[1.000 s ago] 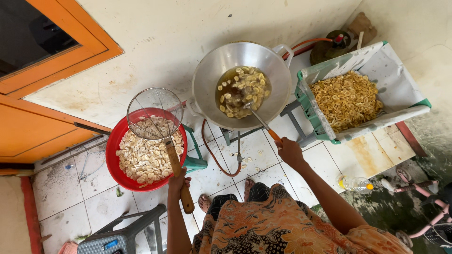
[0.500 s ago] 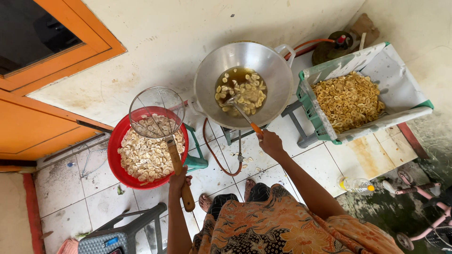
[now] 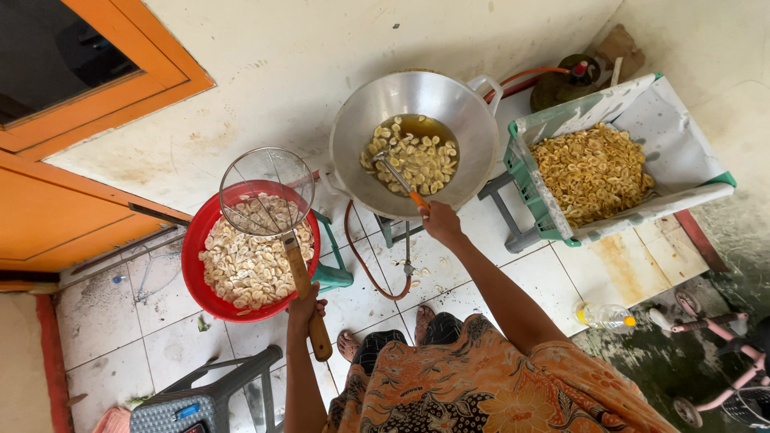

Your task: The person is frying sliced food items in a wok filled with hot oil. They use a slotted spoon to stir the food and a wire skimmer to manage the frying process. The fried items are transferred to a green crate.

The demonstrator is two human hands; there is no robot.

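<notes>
- One batch of fried chips (image 3: 592, 172) already fills the paper-lined green crate (image 3: 525, 172) at 3 o'clock of the wok (image 3: 415, 143); another fries in its oil.
- Raw slices (image 3: 249, 261) remain in the red basin (image 3: 195, 248) at 8 o'clock.
- Right hand (image 3: 440, 223) grips the orange-handled spatula (image 3: 399, 178), blade in the oil.
- Left hand (image 3: 305, 303) is closed round the wire skimmer (image 3: 267, 191) handle, basket over the basin.

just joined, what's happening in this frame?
A person is frying banana-like slices. The right hand holds an orange-handled utensil dipped among the slices in the oil of a big metal wok. The left hand grips the wooden handle of a wire skimmer, held empty over a red basin of pale raw slices. Golden fried chips fill a paper-lined green crate to the right of the wok.
</notes>
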